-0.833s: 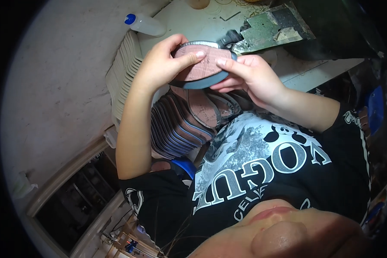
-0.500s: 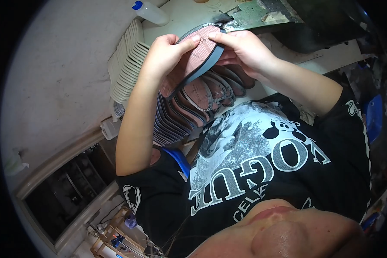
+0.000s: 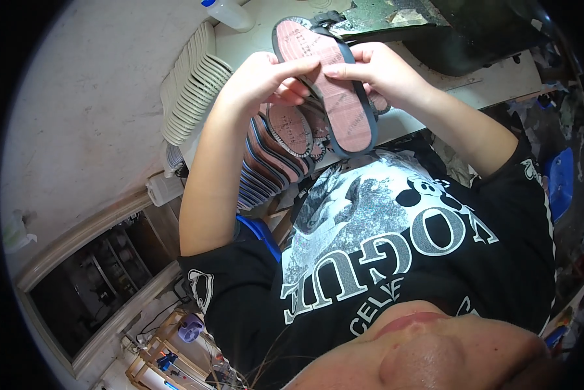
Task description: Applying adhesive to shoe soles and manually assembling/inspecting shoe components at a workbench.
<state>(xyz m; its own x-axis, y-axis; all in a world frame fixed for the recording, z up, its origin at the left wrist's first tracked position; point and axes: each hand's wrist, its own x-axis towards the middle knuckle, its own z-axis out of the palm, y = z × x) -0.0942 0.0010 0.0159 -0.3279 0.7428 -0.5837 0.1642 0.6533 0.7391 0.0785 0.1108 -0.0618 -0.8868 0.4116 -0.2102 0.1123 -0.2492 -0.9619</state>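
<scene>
A shoe insole (image 3: 347, 114) with a pink, printed underside and a dark blue-grey rim is held up over the table edge, its long side running from far to near. My left hand (image 3: 266, 78) grips its left edge, the thumb pressed on the pink face. From the other side, my right hand (image 3: 389, 71) pinches the right edge, thumb also on the pink face and fingers partly behind. Below the hands, several more insoles (image 3: 289, 130) with pink faces and gathered edges lie on the table. Beside them leans a row of dark-edged insoles (image 3: 263, 166).
Left of my left arm stands a stack of off-white soles (image 3: 194, 88) against the wall. A white bottle with a blue cap (image 3: 230, 16) is at the back of the table. A green, stained board (image 3: 389, 23) lies at the far right, beside a dark rounded object (image 3: 480, 39).
The insole has turned from slanting toward the lower left to pointing toward me at the lower right, its pink face now shown nearly whole. Both hands have shifted their grip along it.
</scene>
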